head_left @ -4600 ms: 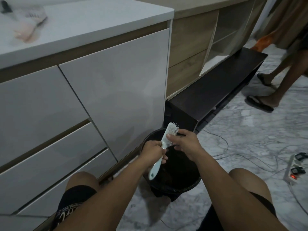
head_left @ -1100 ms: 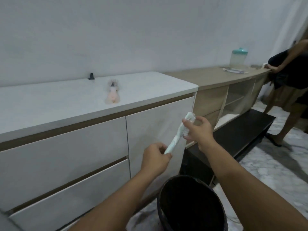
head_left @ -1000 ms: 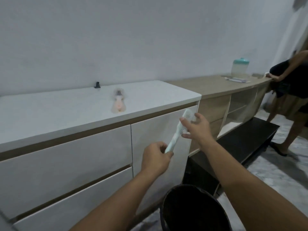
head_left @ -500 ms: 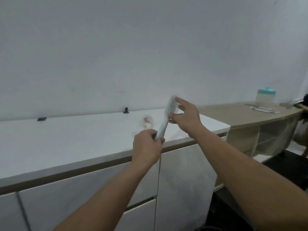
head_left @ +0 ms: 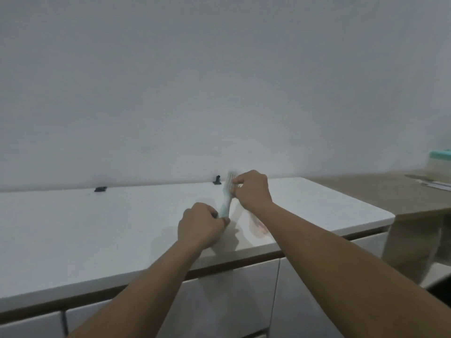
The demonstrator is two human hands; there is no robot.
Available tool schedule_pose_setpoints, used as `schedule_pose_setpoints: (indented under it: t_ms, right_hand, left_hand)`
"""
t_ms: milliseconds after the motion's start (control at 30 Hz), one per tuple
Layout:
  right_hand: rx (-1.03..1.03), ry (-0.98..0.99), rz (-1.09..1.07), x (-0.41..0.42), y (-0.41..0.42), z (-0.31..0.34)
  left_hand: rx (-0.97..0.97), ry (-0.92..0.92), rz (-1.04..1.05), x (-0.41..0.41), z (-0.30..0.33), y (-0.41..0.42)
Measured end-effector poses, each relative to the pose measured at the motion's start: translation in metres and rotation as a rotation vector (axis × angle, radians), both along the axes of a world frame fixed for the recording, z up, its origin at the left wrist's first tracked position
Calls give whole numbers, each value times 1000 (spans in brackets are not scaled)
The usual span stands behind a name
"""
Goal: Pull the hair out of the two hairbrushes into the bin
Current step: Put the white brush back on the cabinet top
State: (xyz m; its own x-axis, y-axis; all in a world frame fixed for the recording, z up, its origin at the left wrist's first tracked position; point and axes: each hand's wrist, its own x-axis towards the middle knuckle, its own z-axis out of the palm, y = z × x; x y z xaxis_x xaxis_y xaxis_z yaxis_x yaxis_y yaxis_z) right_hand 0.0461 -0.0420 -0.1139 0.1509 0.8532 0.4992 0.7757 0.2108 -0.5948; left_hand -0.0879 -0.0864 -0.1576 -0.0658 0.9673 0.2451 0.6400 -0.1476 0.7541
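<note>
A pale mint hairbrush (head_left: 225,198) is held upright over the white counter (head_left: 97,228). My left hand (head_left: 199,225) is closed around its handle. My right hand (head_left: 251,189) grips the bristled head from the right side. A pink hairbrush (head_left: 258,228) lies on the counter under my right forearm, mostly hidden and blurred. The bin is out of view.
Two small black clips (head_left: 100,189) (head_left: 217,179) sit at the counter's back edge by the wall. To the right runs a lower wooden countertop (head_left: 390,193) with a teal-lidded container (head_left: 440,162) and some flat items. White drawer fronts (head_left: 219,301) are below.
The view has risen from the bin and floor to counter height. Both hands carried the mint brush up and forward over the counter, then lowered it towards the pink brush.
</note>
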Motion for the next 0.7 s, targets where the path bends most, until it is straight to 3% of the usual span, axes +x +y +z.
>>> schedule_pose_setpoints:
  t_ms: [200, 500, 700]
  right_hand:
    - [-100, -92, 48, -24, 30, -13]
    - [-164, -199, 57, -30, 41, -23]
    - [-168, -227, -127, 4, 25, -13]
  left_hand:
    - [-62, 42, 46, -17, -10, 17]
    - [46, 148, 42, -17, -18, 19]
    - [72, 206, 41, -17, -14, 7]
